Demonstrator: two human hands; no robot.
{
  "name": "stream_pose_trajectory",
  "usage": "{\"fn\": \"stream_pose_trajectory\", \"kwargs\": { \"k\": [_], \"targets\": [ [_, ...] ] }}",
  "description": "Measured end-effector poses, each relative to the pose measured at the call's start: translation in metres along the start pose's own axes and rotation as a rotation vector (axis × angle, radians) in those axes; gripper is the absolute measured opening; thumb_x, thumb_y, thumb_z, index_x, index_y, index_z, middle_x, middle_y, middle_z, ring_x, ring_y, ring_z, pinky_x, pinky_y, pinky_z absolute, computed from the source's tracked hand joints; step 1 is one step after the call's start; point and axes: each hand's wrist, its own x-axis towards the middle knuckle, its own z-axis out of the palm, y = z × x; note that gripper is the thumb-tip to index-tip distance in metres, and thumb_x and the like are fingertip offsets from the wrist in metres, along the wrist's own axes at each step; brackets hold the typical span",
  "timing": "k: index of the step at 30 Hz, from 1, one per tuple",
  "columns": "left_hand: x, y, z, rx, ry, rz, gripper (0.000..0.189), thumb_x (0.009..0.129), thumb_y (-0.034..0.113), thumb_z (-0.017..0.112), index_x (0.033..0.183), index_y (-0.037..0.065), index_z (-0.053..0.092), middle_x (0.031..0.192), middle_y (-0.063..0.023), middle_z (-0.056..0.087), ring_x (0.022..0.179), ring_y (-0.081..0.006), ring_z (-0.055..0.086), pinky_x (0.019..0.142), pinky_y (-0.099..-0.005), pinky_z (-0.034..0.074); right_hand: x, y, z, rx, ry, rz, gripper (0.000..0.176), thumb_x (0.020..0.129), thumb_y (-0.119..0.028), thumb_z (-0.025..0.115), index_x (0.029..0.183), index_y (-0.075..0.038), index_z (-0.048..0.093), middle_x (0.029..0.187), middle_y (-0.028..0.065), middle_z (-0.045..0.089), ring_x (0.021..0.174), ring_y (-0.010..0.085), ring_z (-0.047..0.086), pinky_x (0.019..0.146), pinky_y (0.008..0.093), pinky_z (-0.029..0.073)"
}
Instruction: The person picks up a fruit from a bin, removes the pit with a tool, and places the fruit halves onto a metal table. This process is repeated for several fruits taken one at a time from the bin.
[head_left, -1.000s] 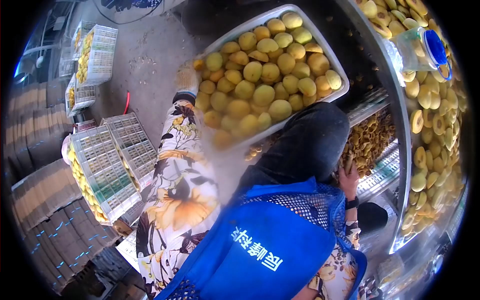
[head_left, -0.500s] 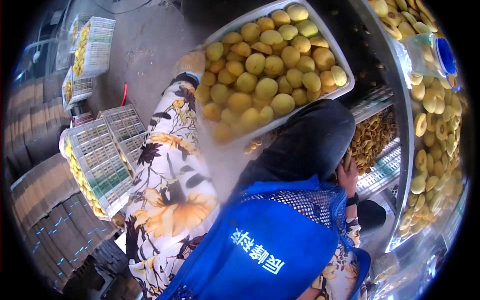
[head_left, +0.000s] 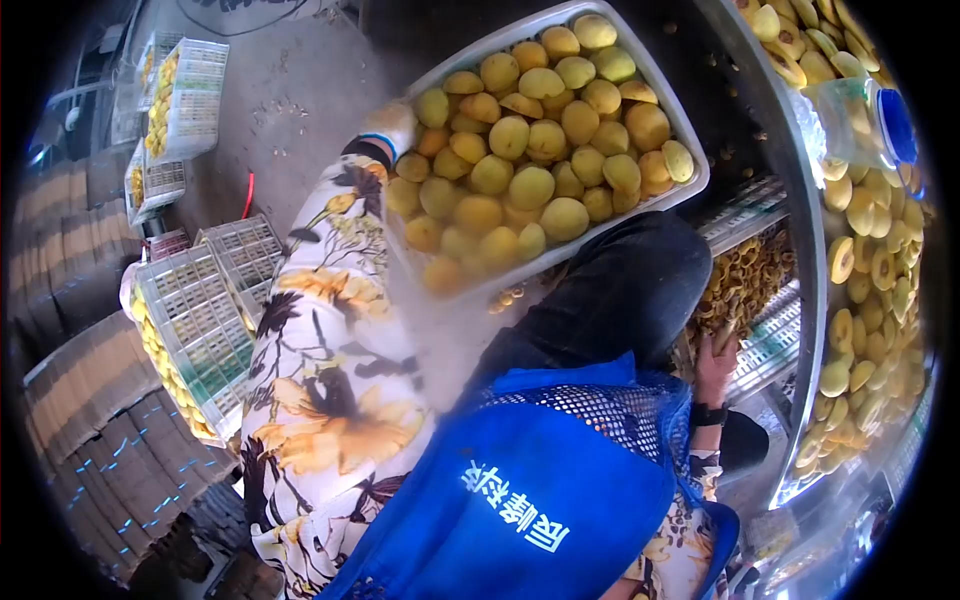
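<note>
My left hand, in a pale glove, is at the left rim of a large white tray full of yellow-green halved or whole fruits. Its fingers are too blurred to tell whether they grip the rim. On the right, my right hand, with a dark band at the wrist, reaches to a crate of small brown ring-like pieces. Its fingers look apart, and I see nothing clearly held between them. My dark-trousered knee lies between the tray and that crate.
A metal-edged table on the right bears many cut fruits and a clear jar with a blue lid. Fruit-filled plastic crates stand on the left, beside stacked cardboard. More crates are at the upper left.
My right hand has moved a little right and down, along the crate of brown pieces. My left hand has shifted slightly and stays at the tray's left rim.
</note>
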Motion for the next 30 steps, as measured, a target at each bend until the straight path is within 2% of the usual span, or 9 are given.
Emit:
{"fn": "stream_pose_trajectory", "kwargs": {
  "k": [2,6,9,10,15,22,25,27,30],
  "targets": [
    [-0.016,0.011,-0.041,0.014,-0.164,-0.026,0.065,0.075,0.056,0.052,0.115,0.006,0.052,0.106,-0.0229,0.057,0.1,-0.0356,0.055,0.084,-0.0436,0.044,-0.001,0.002,-0.001,0.144,0.002,0.14,0.032,0.08,-0.012,0.058,0.11,-0.004,0.052,0.092,0.0121,0.06,0.083,0.0218,0.058,0.074,0.0314,0.045],
    [-0.03,0.034,-0.054,-0.392,0.495,-0.47,0.065,0.078,0.057,0.044,0.117,0.005,0.05,0.109,-0.019,0.056,0.101,-0.0359,0.053,0.083,-0.0444,0.043,-0.003,-0.007,-0.002,0.097,-0.058,0.152,0.032,0.08,-0.014,0.058,0.11,-0.003,0.051,0.088,0.0144,0.06,0.082,0.0246,0.059,0.071,0.0334,0.045],
    [0.003,0.025,0.012,-0.166,0.641,-0.301,0.063,0.082,0.056,0.038,0.122,0.009,0.046,0.121,-0.0171,0.048,0.111,-0.0332,0.046,0.086,-0.0459,0.041,0.0,-0.022,-0.009,0.132,-0.149,0.198,0.034,0.08,-0.016,0.059,0.109,-0.002,0.05,0.086,0.0172,0.059,0.081,0.0289,0.059,0.069,0.0358,0.046],
    [0.01,0.028,0.017,-0.303,0.541,-0.407,0.051,0.086,0.05,0.033,0.125,0.017,0.042,0.127,-0.0141,0.042,0.117,-0.0312,0.041,0.087,-0.0469,0.038,0.001,-0.03,-0.012,0.117,-0.142,0.21,0.035,0.079,-0.017,0.059,0.109,-0.001,0.05,0.086,0.0183,0.059,0.081,0.0305,0.059,0.069,0.0367,0.045],
    [0.002,0.04,-0.013,-0.297,0.327,-0.399,0.037,0.088,0.041,0.033,0.115,0.021,0.048,0.112,-0.0111,0.052,0.107,-0.0298,0.048,0.083,-0.0462,0.041,0.001,-0.045,-0.018,0.137,-0.072,0.23,0.037,0.078,-0.02,0.059,0.109,-0.002,0.05,0.087,0.02,0.059,0.081,0.0342,0.059,0.068,0.0381,0.045],
    [0.013,0.025,0.018,-0.076,0.477,-0.183,0.029,0.088,0.026,0.033,0.104,0.012,0.053,0.106,-0.0095,0.055,0.096,-0.0296,0.054,0.082,-0.0453,0.04,0.006,-0.029,0.001,-0.013,-0.115,0.19,0.035,0.077,-0.015,0.06,0.107,0.0,0.051,0.087,0.0166,0.06,0.079,0.0282,0.059,0.069,0.0349,0.046],
    [0.02,0.044,0.026,0.027,0.575,-0.448,0.028,0.087,0.024,0.034,0.103,0.013,0.054,0.105,-0.0082,0.054,0.097,-0.027,0.052,0.085,-0.0458,0.038,0.016,-0.038,0.002,0.054,0.002,0.12,0.029,0.078,-0.012,0.059,0.105,-0.001,0.052,0.086,0.0132,0.061,0.077,0.0242,0.059,0.069,0.0324,0.045],
    [0.016,0.048,0.021,0.007,0.517,-0.447,0.027,0.087,0.023,0.033,0.101,0.013,0.054,0.105,-0.0087,0.055,0.1,-0.0259,0.05,0.086,-0.046,0.035,0.017,-0.031,0.011,-0.02,0.086,-0.085,0.028,0.079,-0.012,0.059,0.104,-0.001,0.053,0.086,0.0131,0.061,0.077,0.0242,0.059,0.07,0.0321,0.045],
    [0.012,0.046,0.015,0.036,0.537,-0.405,0.028,0.087,0.025,0.034,0.1,0.011,0.054,0.102,-0.0118,0.056,0.097,-0.0284,0.052,0.083,-0.0446,0.039,0.021,-0.038,0.015,-0.012,0.035,-0.065,0.028,0.079,-0.012,0.058,0.104,0.0,0.053,0.088,0.0141,0.061,0.08,0.0257,0.06,0.071,0.033,0.045]
  ]
}}
